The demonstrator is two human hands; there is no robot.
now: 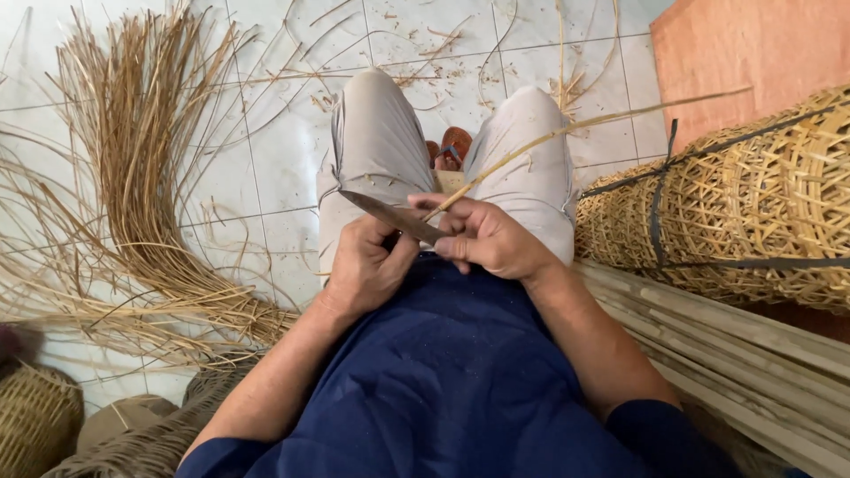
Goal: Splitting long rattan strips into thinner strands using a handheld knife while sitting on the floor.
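My left hand [367, 265] grips a knife [390, 215] with a dark flat blade that points up and to the left over my lap. My right hand [487, 237] pinches a long thin cane strip [567, 131] against the blade. The strip runs up and to the right past my right knee. Both hands touch each other just above my dark blue shirt, between my knees in light grey trousers.
A large bundle of loose cane strands [142, 177] fans over the white tiled floor [274, 150] at left. Stacked woven baskets [753, 204] tied with dark straps lie at right, above split canes [735, 354]. More woven baskets [35, 416] sit at bottom left. An orange board [753, 53] stands top right.
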